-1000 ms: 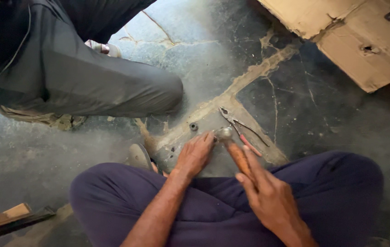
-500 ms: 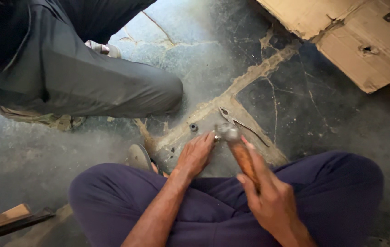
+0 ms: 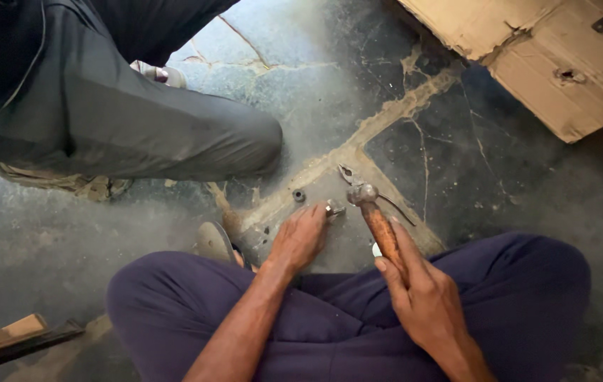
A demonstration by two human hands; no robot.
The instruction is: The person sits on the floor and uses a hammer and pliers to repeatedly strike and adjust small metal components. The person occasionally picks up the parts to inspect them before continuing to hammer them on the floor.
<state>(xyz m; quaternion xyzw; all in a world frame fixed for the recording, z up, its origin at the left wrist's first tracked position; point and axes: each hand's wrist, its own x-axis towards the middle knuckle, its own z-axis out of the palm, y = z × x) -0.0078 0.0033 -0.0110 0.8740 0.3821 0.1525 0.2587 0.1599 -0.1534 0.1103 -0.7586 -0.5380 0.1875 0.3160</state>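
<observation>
Head view looks down on a dark, cracked floor with pale filled seams crossing it. The person sits cross-legged in purple trousers, knees spread wide at the bottom of the frame. Another person's leg in dark grey trousers stretches across the upper left, with a worn shoe under it. Torn cardboard lies at the upper right, well apart from the hands. A wooden plank lies at the lower left edge.

The right hand wraps around the wooden handle of a hammer, index finger laid along the shaft; the metal head hangs just above the floor, between the knees. The left hand rests palm down on the floor, its fingertips pinching a small metal part and holding it against the floor, just left of the hammer head. Pliers lie on the pale seam right behind the hammer head, with thin handles trailing to the right. A small dark nut sits on the floor just beyond the left hand, not touching it.
</observation>
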